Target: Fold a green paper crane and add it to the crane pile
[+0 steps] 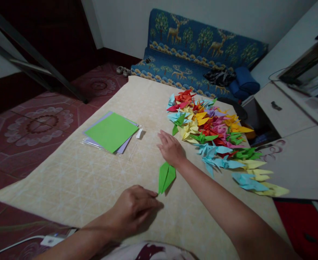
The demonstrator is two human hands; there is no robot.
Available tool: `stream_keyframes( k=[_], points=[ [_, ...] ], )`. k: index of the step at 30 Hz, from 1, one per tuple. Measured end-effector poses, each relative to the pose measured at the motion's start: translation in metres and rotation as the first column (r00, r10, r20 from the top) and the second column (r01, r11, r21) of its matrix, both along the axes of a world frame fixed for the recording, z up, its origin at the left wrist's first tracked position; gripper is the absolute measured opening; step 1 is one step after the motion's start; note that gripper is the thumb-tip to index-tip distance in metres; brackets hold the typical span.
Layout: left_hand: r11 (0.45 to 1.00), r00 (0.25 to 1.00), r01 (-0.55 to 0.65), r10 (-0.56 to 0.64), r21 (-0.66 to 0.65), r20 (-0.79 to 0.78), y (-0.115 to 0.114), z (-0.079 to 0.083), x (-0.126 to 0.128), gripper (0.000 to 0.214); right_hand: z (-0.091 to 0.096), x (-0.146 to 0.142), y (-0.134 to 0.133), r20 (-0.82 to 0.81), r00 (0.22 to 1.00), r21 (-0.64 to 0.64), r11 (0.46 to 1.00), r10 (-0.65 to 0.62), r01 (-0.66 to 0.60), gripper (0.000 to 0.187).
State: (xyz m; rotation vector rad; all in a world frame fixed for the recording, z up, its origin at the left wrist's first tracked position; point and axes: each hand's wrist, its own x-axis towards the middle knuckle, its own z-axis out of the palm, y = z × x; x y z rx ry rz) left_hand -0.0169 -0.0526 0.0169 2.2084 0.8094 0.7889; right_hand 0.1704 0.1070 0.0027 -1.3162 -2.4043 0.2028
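Note:
A folded green paper piece (166,177), long and pointed, lies on the cream tabletop (94,180). My left hand (133,209) pinches its near tip with closed fingers. My right hand (171,148) lies flat on the table with fingers stretched out, its wrist at the far end of the green piece. A heap of folded paper cranes (213,137) in several colours spreads to the right of that hand. A stack of square paper sheets (110,131) with a green sheet on top rests to the left.
A blue sofa (202,54) with a deer pattern stands beyond the table. White cabinets (289,119) stand at the right. A white charger and cable (49,240) lie on the tiled floor at the near left. A small white item (139,133) sits beside the sheets.

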Motion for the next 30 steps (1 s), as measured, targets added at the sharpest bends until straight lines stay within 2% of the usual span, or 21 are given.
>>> stream_keyframes(
  k=[3, 6, 8, 11, 13, 15, 18, 20, 23, 25, 26, 28, 30],
  points=[
    [0.967, 0.988, -0.135, 0.147, -0.215, 0.041, 0.001, 0.004, -0.003, 0.025, 0.002, 0.011, 0.004, -0.136, 0.99, -0.016, 1.0, -0.026, 0.024, 0.03],
    [0.923, 0.971, -0.194, 0.229, -0.333, 0.07, 0.003, 0.007, -0.004, 0.024, 0.012, 0.025, -0.001, -0.166, 0.985, -0.051, 0.998, -0.05, 0.042, 0.021],
    [0.91, 0.962, -0.215, 0.26, -0.355, 0.083, 0.004, 0.008, -0.003, 0.023, 0.024, 0.035, -0.008, -0.156, 0.988, -0.157, 0.987, 0.015, -0.04, 0.011],
    [0.883, 0.94, -0.273, 0.329, -0.383, 0.089, 0.006, 0.008, -0.001, 0.022, 0.039, 0.048, -0.023, -0.083, 0.984, -0.361, 0.915, 0.159, -0.178, 0.03],
    [0.866, 0.928, -0.291, 0.358, -0.406, 0.099, 0.007, 0.007, 0.0, 0.023, 0.043, 0.054, -0.034, -0.019, 0.986, -0.398, 0.903, 0.167, -0.16, 0.037],
    [0.862, 0.927, -0.288, 0.361, -0.418, 0.105, 0.008, 0.005, -0.001, 0.024, 0.045, 0.058, -0.043, 0.014, 0.988, -0.432, 0.892, 0.151, -0.131, 0.027],
    [0.871, 0.925, -0.29, 0.361, -0.398, 0.116, 0.009, 0.002, -0.003, 0.024, 0.05, 0.06, -0.053, -0.027, 0.986, -0.471, 0.868, 0.167, -0.16, 0.008],
    [0.87, 0.905, -0.33, 0.402, -0.366, 0.14, 0.01, 0.0, -0.004, 0.022, 0.057, 0.06, -0.058, -0.105, 0.985, -0.394, 0.904, 0.137, -0.167, 0.009],
    [0.834, 0.825, -0.456, 0.527, -0.309, 0.204, 0.011, -0.002, -0.007, 0.018, 0.064, 0.057, -0.07, -0.15, 0.987, -0.095, 0.992, 0.062, -0.077, 0.014],
    [0.795, 0.761, -0.544, 0.602, -0.267, 0.241, 0.011, -0.001, -0.01, 0.015, 0.06, 0.057, -0.084, -0.068, 0.997, 0.106, 0.994, 0.025, -0.017, 0.02],
    [0.782, 0.738, -0.576, 0.623, -0.238, 0.258, 0.01, -0.001, -0.012, 0.014, 0.055, 0.057, -0.093, -0.016, 1.0, 0.166, 0.986, 0.013, -0.01, 0.023],
    [0.781, 0.73, -0.605, 0.622, -0.155, 0.283, 0.008, 0.0, -0.016, 0.012, 0.042, 0.062, -0.111, 0.04, 0.998, 0.173, 0.984, 0.039, -0.045, 0.032],
    [0.81, 0.769, -0.584, 0.572, -0.051, 0.285, 0.004, 0.001, -0.018, 0.015, 0.029, 0.069, -0.127, 0.002, 0.999, 0.14, 0.989, 0.036, -0.036, 0.041]
  ],
)
